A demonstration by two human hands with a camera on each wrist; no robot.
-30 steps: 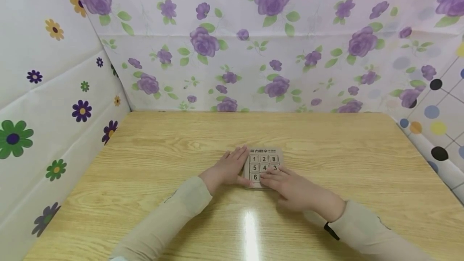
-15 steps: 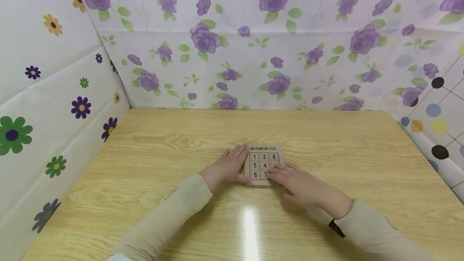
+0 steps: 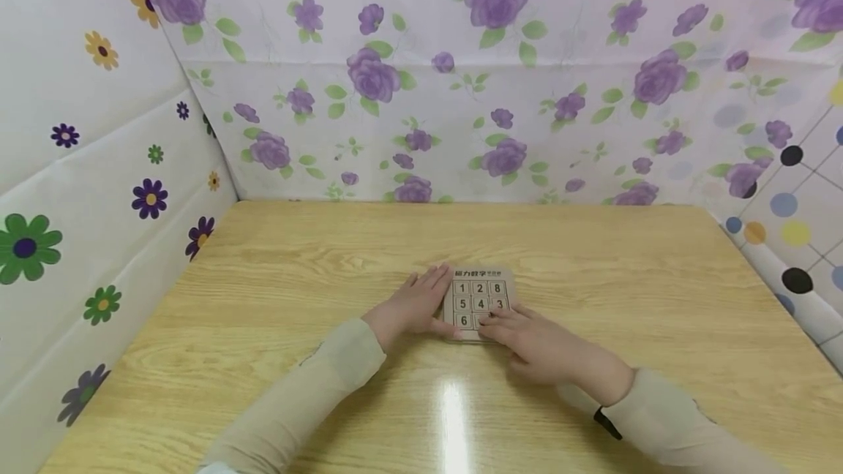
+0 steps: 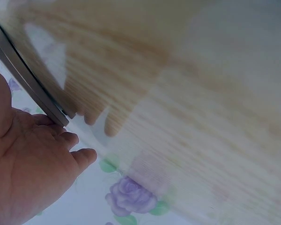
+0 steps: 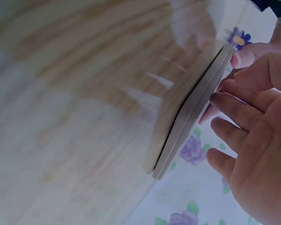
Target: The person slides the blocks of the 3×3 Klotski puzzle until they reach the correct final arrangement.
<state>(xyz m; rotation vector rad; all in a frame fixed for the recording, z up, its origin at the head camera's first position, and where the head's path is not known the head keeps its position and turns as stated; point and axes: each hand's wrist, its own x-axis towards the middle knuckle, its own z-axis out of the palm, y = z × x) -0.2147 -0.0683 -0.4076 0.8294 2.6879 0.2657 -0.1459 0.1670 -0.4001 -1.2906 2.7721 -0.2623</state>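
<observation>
A flat number slide puzzle (image 3: 463,304), with a printed heading along its far edge, lies on the wooden table. Its visible tiles read 1, 2, 8, then 5, 4, 3, then 6; fingers cover the rest of the near row. My left hand (image 3: 413,306) holds the puzzle's left side, fingers at the far corner and thumb at the near corner. The left wrist view shows the puzzle's edge (image 4: 28,77) against that hand. Over the near right tiles, my right hand (image 3: 540,342) rests its extended fingertips. In the right wrist view its fingers (image 5: 229,133) reach over the puzzle's edge (image 5: 192,110).
The wooden table (image 3: 316,240) reaches back to a white sheet with purple flowers (image 3: 375,79). Another flowered sheet (image 3: 99,130) borders the left, and a dotted sheet (image 3: 784,240) the right. A light reflection shines on the tabletop in front of the puzzle.
My right hand shifted right half a second ago, baring the 7 tile and covering the 3. It has since moved back left, so the 3 shows and the 7 is mostly covered. My left hand stays put.
</observation>
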